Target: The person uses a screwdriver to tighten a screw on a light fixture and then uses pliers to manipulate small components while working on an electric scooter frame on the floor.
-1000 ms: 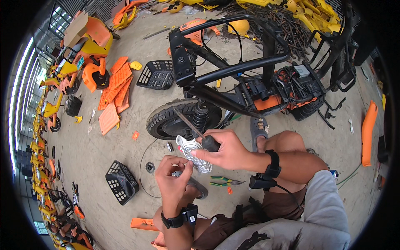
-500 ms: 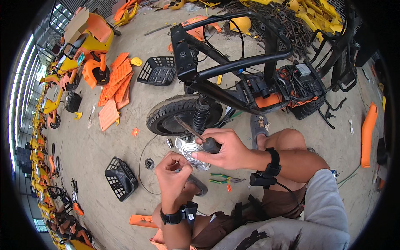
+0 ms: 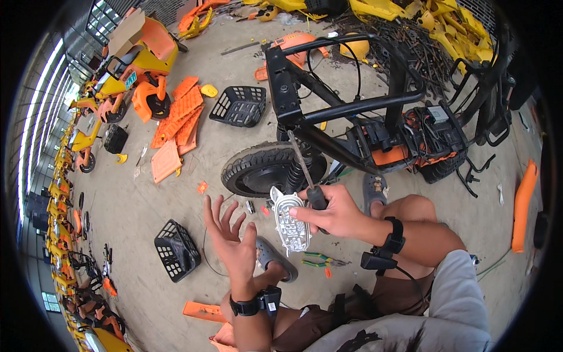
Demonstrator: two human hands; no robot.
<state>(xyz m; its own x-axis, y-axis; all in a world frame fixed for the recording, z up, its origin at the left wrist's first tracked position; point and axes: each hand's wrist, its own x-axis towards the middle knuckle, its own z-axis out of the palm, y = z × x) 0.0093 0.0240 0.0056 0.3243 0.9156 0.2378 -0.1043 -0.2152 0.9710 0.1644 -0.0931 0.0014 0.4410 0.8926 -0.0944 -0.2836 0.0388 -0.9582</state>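
Note:
In my right hand (image 3: pixel 334 212) I hold a screwdriver (image 3: pixel 315 196) with a black handle, its metal shaft pointing up and away toward the wheel. The same hand pinches a silver oval ribbed part (image 3: pixel 291 226) with a lug at its upper end; its exact kind I cannot make out. My left hand (image 3: pixel 234 249) is open beside that part, palm up, fingers spread and holding nothing. Pliers with green and yellow handles (image 3: pixel 316 260) lie on the floor just below the silver part.
Ahead stands a stripped black scooter frame (image 3: pixel 352 110) with a thick-treaded wheel (image 3: pixel 246 173). Two black baskets (image 3: pixel 239 105) (image 3: pixel 176 249) rest on the floor. Orange panels (image 3: pixel 179 120) are stacked at left, near parked yellow scooters (image 3: pixel 126 76). An orange strip (image 3: pixel 524 205) lies far right.
My left hand has gone from a pinch near the silver part to spread fingers, moving away from it. The right hand has turned, showing more of the silver part and tilting the screwdriver more upright.

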